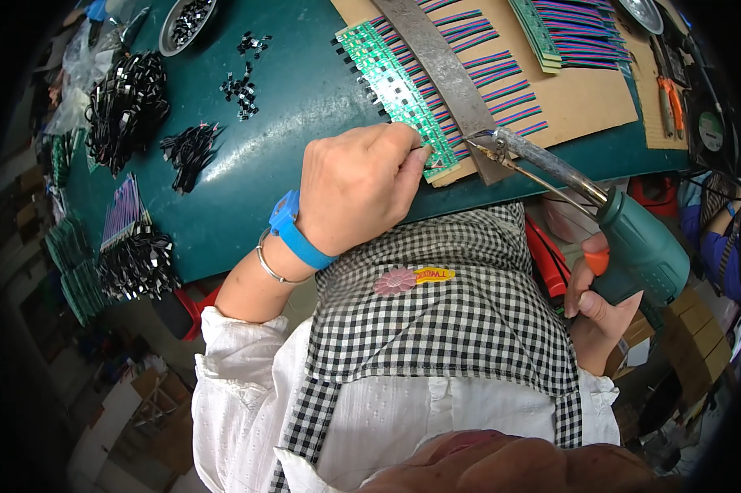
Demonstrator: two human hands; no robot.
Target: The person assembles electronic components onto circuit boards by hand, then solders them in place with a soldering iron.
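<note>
My left hand (356,185), with a blue strap (292,234) at its wrist, is closed in a pinch at the near end of a green circuit board panel (391,78). What its fingertips hold is hidden behind the knuckles. My right hand (596,312) grips the green handle of a soldering gun (646,246) with an orange trigger. The gun's metal tip points left, close to the panel's near end and over a flat steel bar (436,62). The bar lies across the multicoloured wires (502,86) running from the panel; small black parts line its left edge.
Cardboard (588,107) lies beneath the panel on the green table (305,66). More wired boards (539,37) sit at the back right, near orange-handled pliers (673,107). Black cable bundles (128,107), loose black connectors (241,89) and a metal bowl (187,25) occupy the left.
</note>
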